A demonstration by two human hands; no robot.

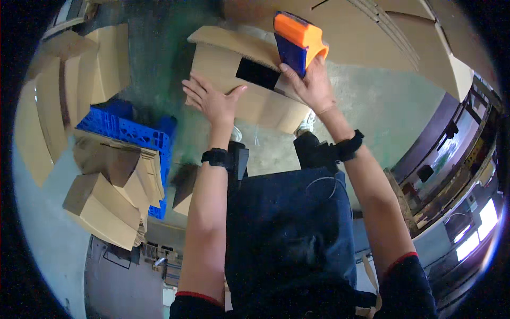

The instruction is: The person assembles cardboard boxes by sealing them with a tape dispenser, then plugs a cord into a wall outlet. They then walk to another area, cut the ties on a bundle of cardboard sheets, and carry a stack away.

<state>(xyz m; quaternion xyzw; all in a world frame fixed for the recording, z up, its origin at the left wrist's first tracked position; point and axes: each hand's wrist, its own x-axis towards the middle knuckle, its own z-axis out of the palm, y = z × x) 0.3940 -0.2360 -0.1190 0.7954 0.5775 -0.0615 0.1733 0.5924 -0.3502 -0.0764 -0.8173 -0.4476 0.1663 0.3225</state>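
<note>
Right grip (pixel 314 87) encloses orange-blue tool (pixel 298 33); box (pixel 268 109) under left grip (pixel 215 103).

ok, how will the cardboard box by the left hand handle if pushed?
The cardboard box is probably light for its size, judging by the thin-looking board, though its contents aren't visible. Its flat sides suggest sliding rather than rolling. The flap along its far edge would likely fold if pushed.
</note>
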